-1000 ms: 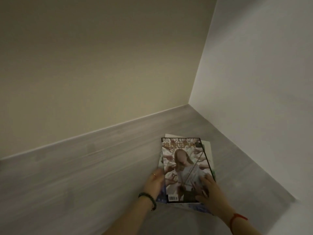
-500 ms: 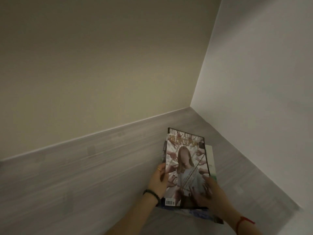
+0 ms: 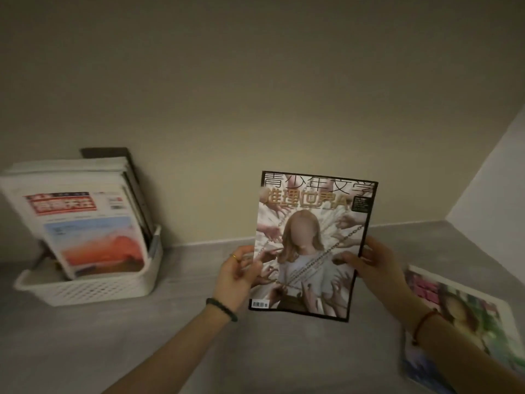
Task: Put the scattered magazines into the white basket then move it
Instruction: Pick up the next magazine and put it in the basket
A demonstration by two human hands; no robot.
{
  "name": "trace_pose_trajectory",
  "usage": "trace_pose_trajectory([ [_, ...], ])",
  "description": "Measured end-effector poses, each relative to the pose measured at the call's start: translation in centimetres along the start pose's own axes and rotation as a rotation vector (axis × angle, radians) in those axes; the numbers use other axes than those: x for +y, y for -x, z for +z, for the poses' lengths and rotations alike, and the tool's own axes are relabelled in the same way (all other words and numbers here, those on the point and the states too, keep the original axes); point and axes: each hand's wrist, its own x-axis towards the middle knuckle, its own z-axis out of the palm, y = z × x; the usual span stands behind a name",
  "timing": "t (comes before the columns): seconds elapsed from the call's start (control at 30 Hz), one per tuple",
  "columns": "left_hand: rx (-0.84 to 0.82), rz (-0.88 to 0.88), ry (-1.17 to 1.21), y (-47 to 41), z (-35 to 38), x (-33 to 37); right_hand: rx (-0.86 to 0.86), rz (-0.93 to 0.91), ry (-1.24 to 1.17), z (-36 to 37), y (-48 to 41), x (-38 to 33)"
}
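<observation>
I hold a black-edged magazine [image 3: 311, 245] upright above the grey floor, its cover facing me. My left hand [image 3: 237, 275] pinches its left edge and my right hand [image 3: 375, 265] grips its right edge. The white basket [image 3: 93, 288] stands at the left against the wall, with several magazines [image 3: 85, 223] leaning upright in it. Other magazines [image 3: 466, 317] lie flat on the floor at the right, partly hidden under my right forearm.
A beige wall [image 3: 255, 95] runs behind the basket and meets a white wall [image 3: 494, 177] in the right corner. Grey floor [image 3: 184, 280] lies between the basket and my hands.
The black-edged magazine has been lifted off the pile on the floor and raised upright in both hands. The view has swung left, bringing the basket into sight.
</observation>
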Motion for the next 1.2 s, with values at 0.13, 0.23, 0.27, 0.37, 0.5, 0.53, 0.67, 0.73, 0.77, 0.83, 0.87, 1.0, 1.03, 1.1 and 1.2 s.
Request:
trace_pose_trajectory([
  [0.13,0.212,0.06,-0.109,0.2,-12.7,3.2,-0.129,-0.066,-0.074,12.8,-1.3,-4.2],
  [0.23,0.356,0.095,-0.203,0.1,-21.2,5.4,-0.168,-0.168,-0.073,21.5,-1.5,-7.1],
  [0.27,0.401,0.099,-0.225,-0.1,-23.7,6.0,-0.176,-0.194,-0.074,24.1,-1.6,-8.1],
  [0.37,0.53,0.068,-0.245,-1.1,-30.1,7.1,-0.214,-0.221,-0.073,30.6,-2.0,-10.3],
  [0.5,0.649,0.015,-0.244,-2.9,-35.8,6.8,-0.171,-0.231,-0.073,36.4,-2.6,-11.7],
  [0.53,0.662,0.004,-0.248,-3.3,-36.7,6.5,-0.148,-0.233,-0.068,37.4,-2.7,-11.8],
  [0.67,0.683,-0.059,-0.235,-4.9,-38.6,4.0,-0.062,-0.164,0.031,40.2,-3.8,-10.5],
  [0.73,0.708,-0.108,-0.236,-5.3,-38.9,2.3,-0.04,-0.123,0.1,41.0,-4.1,-9.0],
  [0.77,0.715,-0.134,-0.233,-5.6,-39.0,1.4,-0.035,-0.109,0.128,41.4,-4.2,-8.2],
  [0.83,0.725,-0.181,-0.235,-5.8,-39.2,-0.3,-0.023,-0.069,0.165,41.9,-4.4,-6.6],
  [0.87,0.731,-0.192,-0.241,-5.9,-39.3,-1.0,-0.015,-0.041,0.16,42.2,-4.4,-5.8],
  [1.0,0.765,-0.222,-0.253,-6.2,-39.6,-2.4,0.024,0.034,0.156,43.3,-4.9,-3.3],
  [1.03,0.772,-0.221,-0.263,-6.3,-39.6,-2.4,0.037,0.033,0.148,43.4,-5.2,-2.9],
  [1.1,0.781,-0.218,-0.278,-6.5,-39.4,-2.2,0.023,0.041,0.175,43.5,-5.9,-2.6],
  [1.2,0.795,-0.209,-0.319,-6.0,-38.6,-1.7,-0.064,0.008,0.244,42.9,-6.1,-2.4],
])
